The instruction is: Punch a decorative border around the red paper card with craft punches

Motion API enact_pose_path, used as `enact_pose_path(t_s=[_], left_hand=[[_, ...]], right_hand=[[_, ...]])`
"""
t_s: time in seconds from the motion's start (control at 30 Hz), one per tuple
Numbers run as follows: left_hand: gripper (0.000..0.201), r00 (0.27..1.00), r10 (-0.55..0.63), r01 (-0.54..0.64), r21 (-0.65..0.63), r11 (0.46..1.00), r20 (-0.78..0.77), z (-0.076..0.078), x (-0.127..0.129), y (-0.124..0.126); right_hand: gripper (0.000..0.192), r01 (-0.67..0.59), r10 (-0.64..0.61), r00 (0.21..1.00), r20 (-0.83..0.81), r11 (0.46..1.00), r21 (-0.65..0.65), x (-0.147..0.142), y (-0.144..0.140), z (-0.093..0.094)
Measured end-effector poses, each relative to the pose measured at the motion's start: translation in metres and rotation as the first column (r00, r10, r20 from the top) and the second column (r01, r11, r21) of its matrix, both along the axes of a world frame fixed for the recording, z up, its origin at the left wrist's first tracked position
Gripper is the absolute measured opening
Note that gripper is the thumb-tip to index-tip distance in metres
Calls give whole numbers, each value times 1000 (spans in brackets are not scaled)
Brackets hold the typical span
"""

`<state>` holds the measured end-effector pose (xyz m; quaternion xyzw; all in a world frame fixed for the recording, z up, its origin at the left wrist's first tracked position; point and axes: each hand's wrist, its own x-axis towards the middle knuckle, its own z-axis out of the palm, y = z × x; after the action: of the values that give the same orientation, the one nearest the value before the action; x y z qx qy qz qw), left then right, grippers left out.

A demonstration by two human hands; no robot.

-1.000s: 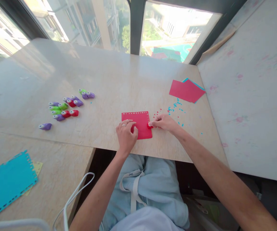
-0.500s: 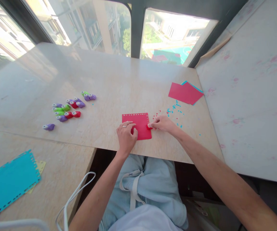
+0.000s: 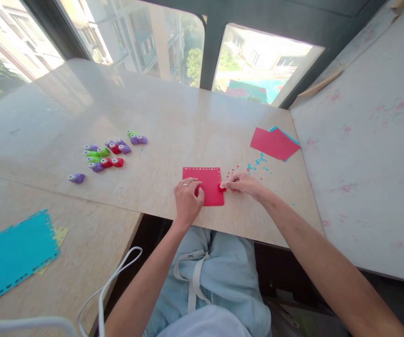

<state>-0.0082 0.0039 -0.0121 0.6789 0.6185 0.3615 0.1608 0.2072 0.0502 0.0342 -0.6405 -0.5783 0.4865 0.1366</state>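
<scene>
A red sheet of paper [image 3: 211, 189] lies on the table in front of me, with a row of small punched holes along its far edge and more down the upper right side. My left hand [image 3: 189, 199] rests on the sheet's left part, fingers bent and thumb apart from them, pressing it down. At the right edge sits a small red craft punch [image 3: 221, 187], pinched by my right hand [image 3: 242, 184] with the thumb on its top. Red and blue paper bits [image 3: 256, 164] are scattered beyond the right hand.
Several purple, green and red punches [image 3: 103, 152] stand in a cluster at the left. Red cards [image 3: 275, 143] with blue ones under them lie at the back right. A punched blue sheet [image 3: 15, 257] and a white cable [image 3: 117, 271] are at the lower left.
The view has shifted and tilted slightly. Both hands keep their places on the red sheet, with the punch still about halfway down its right edge.
</scene>
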Motion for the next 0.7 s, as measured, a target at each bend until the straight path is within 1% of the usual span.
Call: enact_pose_path(t_s=[0.13, 0.17, 0.23, 0.27, 0.33, 0.43, 0.5, 0.57, 0.7], left_hand=[[19, 1000, -6, 7, -10, 1000, 12, 1, -1, -1], [19, 1000, -8, 8, -11, 1000, 15, 2, -1, -1], [19, 1000, -9, 10, -12, 1000, 18, 2, -1, -1], [19, 1000, -10, 10, -13, 1000, 18, 3, -1, -1], [19, 1000, -9, 9, -15, 1000, 16, 3, -1, -1], [20, 1000, -8, 9, -17, 1000, 18, 3, -1, -1], [20, 1000, -9, 9, -15, 1000, 23, 3, -1, -2], [19, 1000, -13, 14, -15, 1000, 24, 3, -2, -1], [19, 1000, -16, 17, -15, 1000, 21, 3, -2, -1]], right_hand=[[44, 84, -79, 990, -113, 996, 42, -1, -10, 0], [45, 86, -76, 988, -135, 994, 66, -2, -14, -2], [53, 51, -29, 989, -145, 987, 150, -5, -21, -8], [54, 25, 1, 992, -123, 978, 207, -6, -25, -12], [48, -12, 26, 999, -41, 950, 313, -10, -32, -20], [37, 4, -22, 999, 39, 911, 411, -10, -39, -27], [36, 15, -47, 997, 59, 887, 461, -6, -41, -28], [35, -2, -50, 995, 90, 866, 501, 3, -43, -28], [31, -37, -59, 985, 162, 847, 530, 24, -48, -26]])
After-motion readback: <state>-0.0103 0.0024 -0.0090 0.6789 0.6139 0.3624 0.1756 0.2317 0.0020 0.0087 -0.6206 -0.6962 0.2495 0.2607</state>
